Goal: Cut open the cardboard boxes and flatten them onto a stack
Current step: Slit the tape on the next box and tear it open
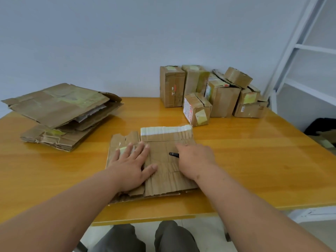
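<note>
A flattened cardboard box lies on the yellow table in front of me. My left hand presses flat on its left part with fingers spread. My right hand rests on its right part and grips a black cutter, whose tip points left. A stack of flattened boxes sits at the back left of the table. Several taped, closed boxes stand at the back right, against the wall.
A white metal frame rises beside the table on the right. A dark object lies beyond the table's right edge. My knees show below the near edge.
</note>
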